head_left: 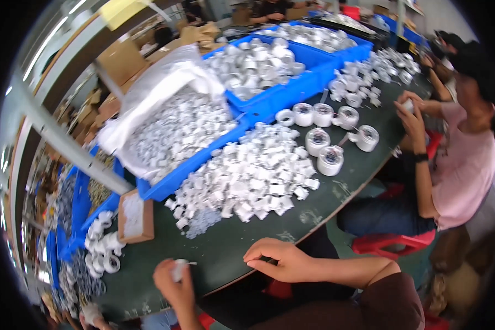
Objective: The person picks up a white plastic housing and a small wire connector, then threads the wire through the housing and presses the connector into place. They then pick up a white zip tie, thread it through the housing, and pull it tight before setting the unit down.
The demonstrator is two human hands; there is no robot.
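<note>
My left hand [173, 286], near the table's front edge, is closed around a small white round plastic part [179, 269]. A thin pale strip sticks out to the right of that part. My right hand [278, 260] hangs over the table edge, thumb and fingertips drawn together in a pinch; whatever may be between them is too small to make out. Beyond both hands lies a broad heap of small white plastic pieces [253, 176]. A little mound of pale grey bits [203, 221] spills from the heap's near side.
Several white round assemblies [330, 160] stand right of the heap. Blue bins [283, 88] of white parts line the back, one with a white sack [165, 82]. A small cardboard box [137, 234] sits at left. A person in pink [462, 165] works at right.
</note>
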